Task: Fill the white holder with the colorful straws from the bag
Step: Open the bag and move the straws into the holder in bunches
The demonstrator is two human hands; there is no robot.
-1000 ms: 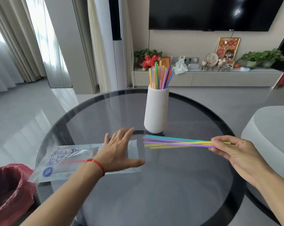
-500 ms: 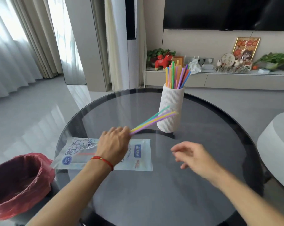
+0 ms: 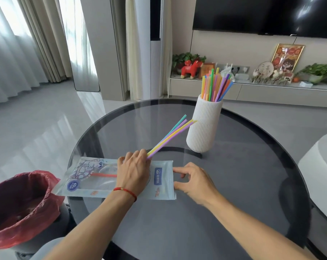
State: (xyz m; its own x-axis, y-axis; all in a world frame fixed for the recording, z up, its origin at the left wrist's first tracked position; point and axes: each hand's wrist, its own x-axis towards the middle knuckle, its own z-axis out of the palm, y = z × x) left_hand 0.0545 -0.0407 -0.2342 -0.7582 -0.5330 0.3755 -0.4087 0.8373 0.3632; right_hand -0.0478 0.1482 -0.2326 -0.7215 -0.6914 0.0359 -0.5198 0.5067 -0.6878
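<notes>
Gripping straws (image 3: 170, 136), left hand (image 3: 133, 170), bag (image 3: 160, 178) beneath

Round dark glass table (image 3: 234, 184). Bin lined with a red bag (image 3: 18, 207), set at the table's near left. Wall-mounted television (image 3: 264, 14). Low media shelf (image 3: 252, 91), on which are arranged a red toy horse (image 3: 190, 69), potted greenery (image 3: 318, 72) and a framed picture (image 3: 287, 57). Pale curtains (image 3: 27, 40) hung at left.

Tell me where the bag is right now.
The bag lies flat on the glass table, near-left in the head view, under the left hand, beside the red bin.
</notes>
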